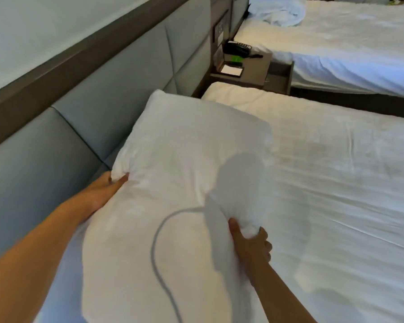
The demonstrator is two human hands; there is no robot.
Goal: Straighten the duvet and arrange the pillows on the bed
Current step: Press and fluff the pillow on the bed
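A white pillow (pixel 177 164) lies lengthwise at the head end of the near bed, close to the grey padded headboard (pixel 84 127). My left hand (pixel 105 192) grips the pillow's left edge, bunching the cloth under the fingers. My right hand (pixel 250 243) pinches a fold on its right edge. The white duvet (pixel 336 173) covers the bed to the right, fairly flat with a few creases. A shadow of a head and a cable falls across the pillow.
A brown nightstand (pixel 243 73) with a black phone (pixel 238 48) and a notepad stands between the beds. The far bed (pixel 350 45) has a crumpled white duvet bundle (pixel 278 10) at its head. A brown ledge runs above the headboard.
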